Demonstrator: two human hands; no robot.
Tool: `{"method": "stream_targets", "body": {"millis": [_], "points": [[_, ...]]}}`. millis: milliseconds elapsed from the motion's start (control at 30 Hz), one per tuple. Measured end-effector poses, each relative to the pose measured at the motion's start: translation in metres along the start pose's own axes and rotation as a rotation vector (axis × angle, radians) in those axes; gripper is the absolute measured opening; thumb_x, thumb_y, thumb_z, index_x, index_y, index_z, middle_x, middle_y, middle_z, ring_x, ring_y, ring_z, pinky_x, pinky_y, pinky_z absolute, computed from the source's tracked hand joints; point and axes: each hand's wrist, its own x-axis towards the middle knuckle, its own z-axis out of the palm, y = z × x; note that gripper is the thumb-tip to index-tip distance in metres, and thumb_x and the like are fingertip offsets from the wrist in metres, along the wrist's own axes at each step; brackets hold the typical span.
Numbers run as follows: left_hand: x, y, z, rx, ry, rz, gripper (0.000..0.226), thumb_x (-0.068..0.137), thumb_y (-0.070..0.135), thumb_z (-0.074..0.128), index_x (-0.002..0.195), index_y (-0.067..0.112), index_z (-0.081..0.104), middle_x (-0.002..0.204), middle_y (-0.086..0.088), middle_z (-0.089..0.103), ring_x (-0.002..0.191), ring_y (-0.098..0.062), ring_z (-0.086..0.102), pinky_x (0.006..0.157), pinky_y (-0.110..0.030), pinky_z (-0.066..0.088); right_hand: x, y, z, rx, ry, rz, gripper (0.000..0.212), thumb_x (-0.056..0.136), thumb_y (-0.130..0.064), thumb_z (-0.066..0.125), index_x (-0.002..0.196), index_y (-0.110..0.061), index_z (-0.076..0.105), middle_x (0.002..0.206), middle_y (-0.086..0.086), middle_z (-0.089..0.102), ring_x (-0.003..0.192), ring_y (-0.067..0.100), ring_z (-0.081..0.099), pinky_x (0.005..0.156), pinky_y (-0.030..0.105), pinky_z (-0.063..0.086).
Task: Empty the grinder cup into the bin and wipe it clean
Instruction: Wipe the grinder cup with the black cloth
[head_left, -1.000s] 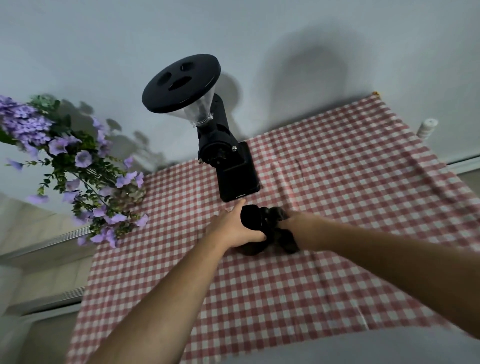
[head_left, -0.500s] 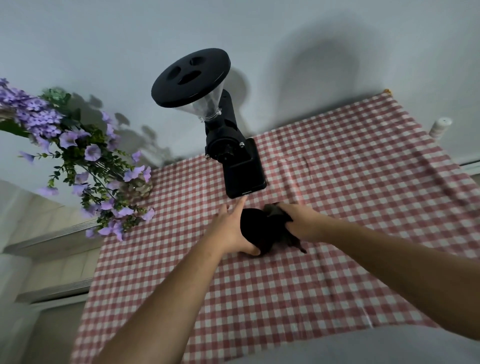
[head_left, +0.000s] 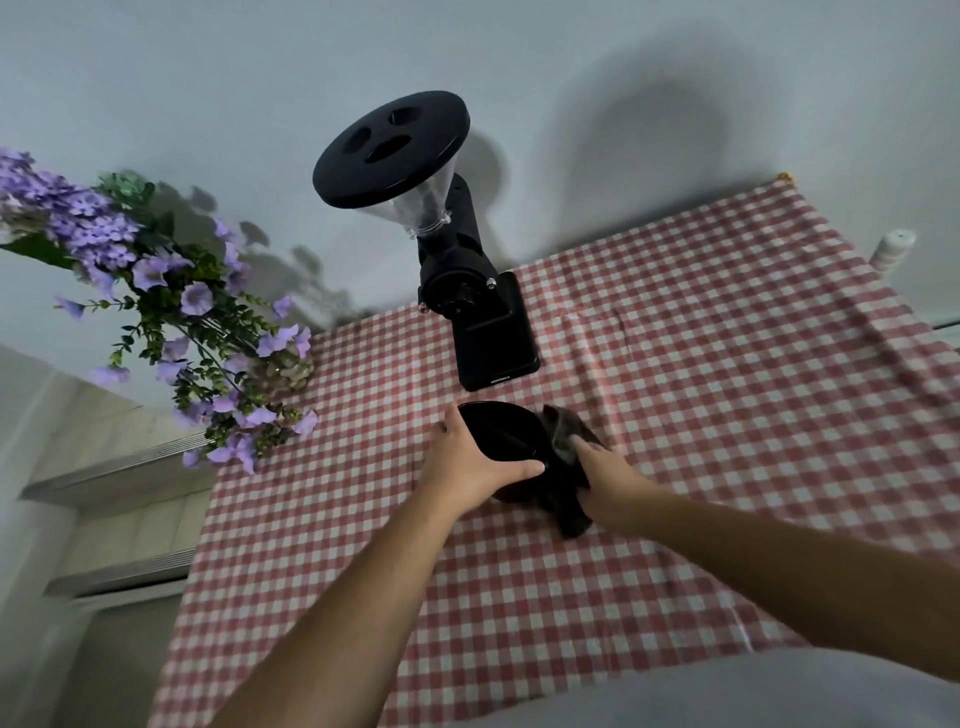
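Observation:
The black grinder cup (head_left: 501, 434) is held just above the red-checked tablecloth (head_left: 675, 364), its open mouth turned up toward me. My left hand (head_left: 470, 462) grips it by the near left rim and side. My right hand (head_left: 600, 470) presses a dark cloth (head_left: 569, 499) against the cup's right side; part of the cloth hangs below the hand. The inside of the cup looks dark and I cannot tell if anything is in it. The black coffee grinder (head_left: 470, 291) with its clear hopper stands right behind the cup. No bin is in view.
A bunch of purple flowers (head_left: 171, 312) leans over the table's left side. A small white container (head_left: 891, 252) stands past the table's far right edge. A pale wall rises behind the grinder. Shelves or steps lie at lower left.
The cup has turned so its open mouth now faces me. My left hand has shifted to its near rim. My right hand with the cloth has slid to the cup's right side.

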Motion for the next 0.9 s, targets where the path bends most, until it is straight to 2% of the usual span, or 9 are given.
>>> {"method": "stream_targets", "body": {"millis": [100, 233, 333, 400, 467, 567, 633, 767, 900], "points": [[0.003, 0.002, -0.002, -0.016, -0.031, 0.057, 0.113, 0.053, 0.054, 0.088, 0.144, 0.021, 0.029, 0.14, -0.002, 0.045, 0.127, -0.024, 0.046, 0.097, -0.043, 0.049, 0.02, -0.007, -0.024, -0.025, 0.047, 0.015, 0.035, 0.089, -0.002, 0.047, 0.12, -0.017, 0.05, 0.097, -0.004, 0.057, 0.086, 0.011, 0.059, 0.059, 0.017, 0.046], [0.006, 0.004, -0.013, 0.009, -0.117, 0.19, 0.099, 0.053, 0.051, 0.088, 0.137, 0.027, 0.041, 0.135, 0.004, 0.049, 0.126, -0.022, 0.046, 0.098, -0.044, 0.048, 0.02, -0.022, -0.031, 0.18, 0.259, -0.002, 0.024, 0.09, -0.001, 0.042, 0.105, -0.018, 0.049, 0.095, -0.004, 0.057, 0.089, 0.016, 0.059, 0.069, 0.025, 0.05], [0.009, -0.002, -0.021, 0.059, -0.185, 0.184, 0.12, 0.053, 0.047, 0.091, 0.148, 0.03, 0.02, 0.149, -0.001, 0.035, 0.131, -0.023, 0.039, 0.102, -0.042, 0.044, -0.002, -0.011, -0.012, 0.099, 0.148, -0.045, 0.02, 0.09, -0.002, 0.044, 0.102, -0.016, 0.05, 0.1, 0.002, 0.057, 0.089, 0.018, 0.058, 0.075, 0.029, 0.053], [0.008, -0.003, -0.019, 0.084, -0.176, 0.181, 0.129, 0.053, 0.052, 0.089, 0.152, 0.032, 0.009, 0.156, -0.001, 0.023, 0.137, -0.025, 0.032, 0.105, -0.042, 0.04, 0.001, -0.004, -0.026, 0.029, 0.063, -0.007, 0.019, 0.089, -0.003, 0.046, 0.1, -0.016, 0.054, 0.093, 0.002, 0.059, 0.081, 0.015, 0.06, 0.063, 0.023, 0.052], [0.002, 0.002, -0.009, 0.031, -0.076, 0.115, 0.128, 0.052, 0.061, 0.085, 0.151, 0.033, 0.01, 0.155, -0.003, 0.024, 0.136, -0.027, 0.034, 0.104, -0.048, 0.041, 0.016, -0.006, -0.051, -0.038, -0.005, 0.045, 0.021, 0.089, -0.005, 0.048, 0.101, -0.018, 0.059, 0.085, -0.002, 0.06, 0.075, 0.011, 0.06, 0.052, 0.018, 0.045], [-0.006, 0.007, 0.012, 0.087, 0.061, 0.023, 0.132, 0.049, 0.068, 0.082, 0.148, 0.033, 0.003, 0.152, -0.008, 0.025, 0.132, -0.032, 0.037, 0.1, -0.051, 0.044, 0.033, -0.02, -0.066, 0.015, 0.113, -0.001, 0.024, 0.089, -0.007, 0.047, 0.089, -0.029, 0.056, 0.079, -0.006, 0.06, 0.069, 0.011, 0.06, 0.049, 0.014, 0.04], [-0.005, 0.008, 0.016, 0.129, 0.084, 0.009, 0.132, 0.05, 0.064, 0.084, 0.148, 0.032, 0.001, 0.151, -0.011, 0.026, 0.129, -0.033, 0.041, 0.097, -0.05, 0.046, 0.04, -0.026, -0.057, 0.049, 0.143, -0.07, 0.027, 0.09, -0.006, 0.045, 0.094, -0.029, 0.057, 0.083, -0.007, 0.061, 0.076, 0.014, 0.061, 0.058, 0.017, 0.043], [0.005, 0.003, 0.0, 0.129, 0.005, 0.131, 0.121, 0.05, 0.051, 0.087, 0.144, 0.034, 0.012, 0.146, -0.007, 0.029, 0.121, -0.028, 0.046, 0.092, -0.045, 0.05, 0.035, -0.015, -0.036, 0.051, 0.054, -0.034, 0.031, 0.092, -0.004, 0.041, 0.115, -0.017, 0.057, 0.1, 0.004, 0.062, 0.087, 0.02, 0.061, 0.069, 0.026, 0.052], [0.014, -0.01, -0.024, 0.193, -0.164, 0.295, 0.127, 0.053, 0.037, 0.091, 0.148, 0.038, 0.007, 0.154, 0.009, 0.016, 0.133, -0.021, 0.035, 0.099, -0.043, 0.047, 0.023, 0.001, -0.044, -0.175, -0.212, 0.03, 0.019, 0.091, -0.004, 0.046, 0.099, -0.017, 0.058, 0.094, 0.001, 0.056, 0.078, 0.013, 0.058, 0.056, 0.017, 0.044]]}}
